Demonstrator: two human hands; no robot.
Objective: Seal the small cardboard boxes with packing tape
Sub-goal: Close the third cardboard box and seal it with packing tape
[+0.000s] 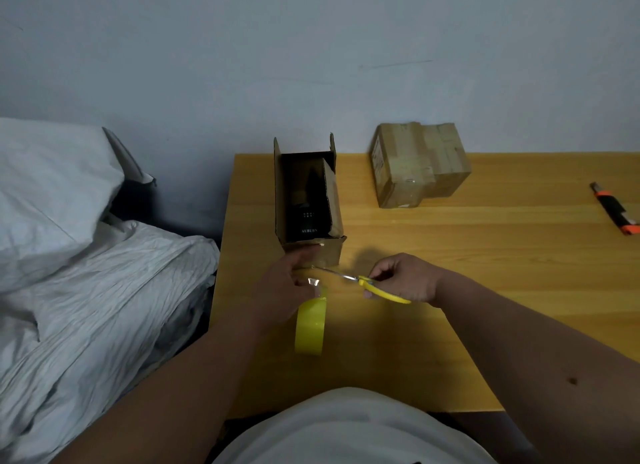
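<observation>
An open cardboard box (313, 252) stands near the table's left edge, flaps up, with a dark item inside. A strip of clear tape runs from the box's near face down to a yellow tape roll (310, 325). My left hand (282, 287) grips the roll, with its thumb against the box's near face. My right hand (403, 278) holds yellow-handled scissors (360, 280), whose blades point left at the tape strip just below the box. Two taped cardboard boxes (417, 163) sit side by side at the back of the table.
The wooden table (485, 255) reaches from the wall to my body. An orange and black utility knife (614, 210) lies at the far right. A bed with white bedding (86, 255) lies close on the left of the table.
</observation>
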